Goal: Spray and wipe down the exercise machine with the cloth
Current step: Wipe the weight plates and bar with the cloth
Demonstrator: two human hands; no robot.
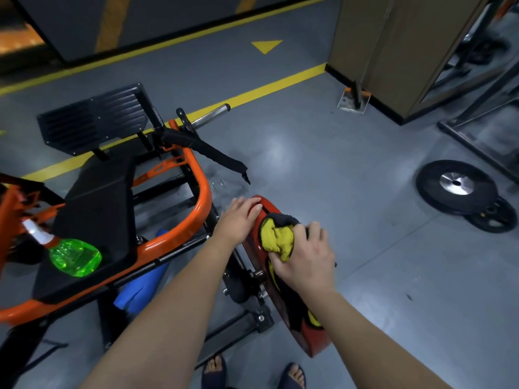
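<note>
While the green spray bottle (75, 256) lies on its side at the near left, on the black seat pad (95, 209) of the exercise machine (202, 200), both my hands work at the machine's right end. If the frame gets jolted, I reckon that bottle could roll off the pad's edge or leak where it lies, since nothing holds it. Moving right, my left hand (238, 220) rests flat, fingers straight and relaxed, on the far top edge of the red disc (316, 345) that stands on edge at the machine's side. Just right of it, the yellow cloth (276, 240) is bunched against the disc's face, and my right hand (303, 259) grips it, fingers curled round the wad and pressing it down. The disc looks mounted on a shaft, so a hard stroke could turn it under me; the cloth would then skid and my left fingers could slip toward the bolts and brackets between disc and frame. Bunched so tightly, the cloth may also miss patches. Far right, loose weight plates (456, 189) lie on the floor, something to trip on if I step that way.
</note>
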